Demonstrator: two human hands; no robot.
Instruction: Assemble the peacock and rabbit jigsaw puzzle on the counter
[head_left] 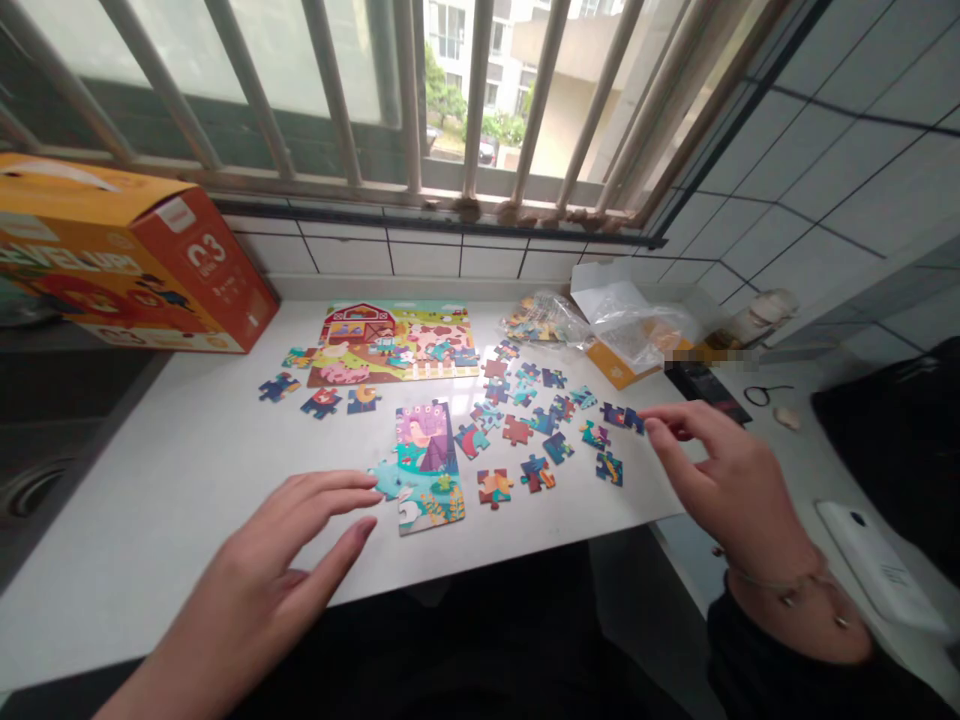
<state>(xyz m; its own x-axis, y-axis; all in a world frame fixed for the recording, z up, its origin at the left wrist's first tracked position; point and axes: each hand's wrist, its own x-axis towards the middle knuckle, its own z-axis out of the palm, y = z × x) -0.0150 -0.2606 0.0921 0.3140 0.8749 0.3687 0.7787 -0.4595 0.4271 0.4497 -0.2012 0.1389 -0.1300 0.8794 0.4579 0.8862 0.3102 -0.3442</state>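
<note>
My right hand (724, 480) pinches a dark blue puzzle piece (635, 421) between thumb and fingertips, at the right end of the loose pieces. Beside it lies another dark puzzle piece (613, 413). On the left, my left hand (289, 545) is open, thumb apart from the fingers, and its fingertips reach the light-blue edge of a partly joined puzzle (431, 460) with a purple and teal picture. Whether they touch it I cannot tell. Several loose pieces, among them an orange one (495, 487) and a reddish one (517, 430), are scattered right of the joined part.
A farm picture (356, 372) lies at the back, with a few pieces beside and on it. Behind stand a bag of pieces (544, 322), an opened box (619, 360) and a large orange box (202, 270). A white device (877, 565) lies far right. Window bars rise behind.
</note>
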